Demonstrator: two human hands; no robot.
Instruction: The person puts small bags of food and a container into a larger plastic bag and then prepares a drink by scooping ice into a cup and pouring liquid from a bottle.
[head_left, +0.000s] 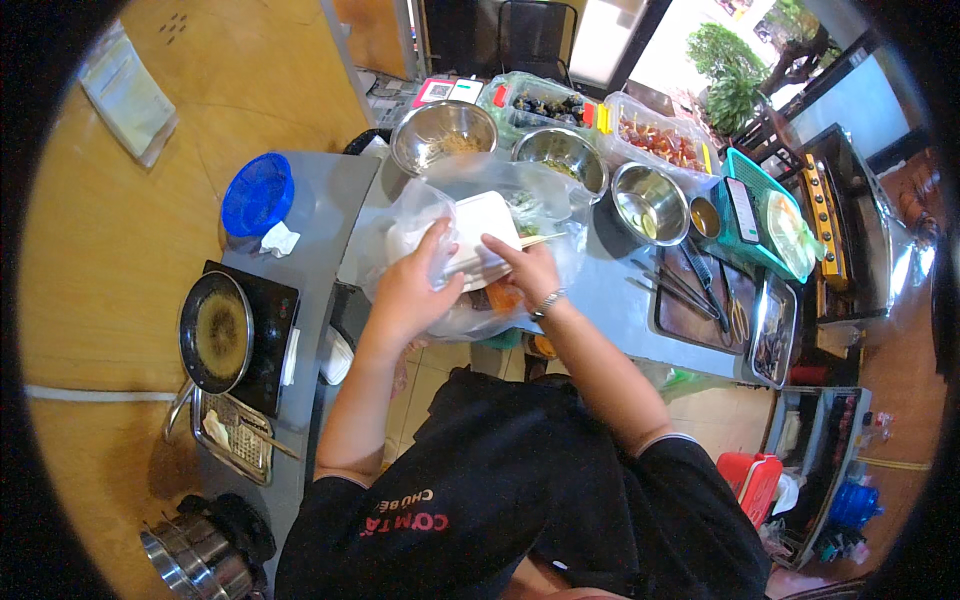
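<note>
A white takeout box point(484, 222) sits inside a clear plastic bag point(570, 215) in front of me, at the near edge of the grey table. My left hand point(418, 285) is closed on the left side of the box, with bag film bunched around its fingers. On the other side my right hand point(527, 272), a metal watch on its wrist, grips the right edge with the thumb on top. Something orange point(503, 295) and something green show through the bag. The fingertips under the box are hidden.
Steel bowls point(445, 138) line the far side, before tubs of skewers point(660, 140). At right are a turquoise basket point(765, 215), tongs and scissors on a dark board point(690, 310), and a metal tray point(773, 330). Leftward stand a blue basket point(258, 195) and a frying pan point(216, 333).
</note>
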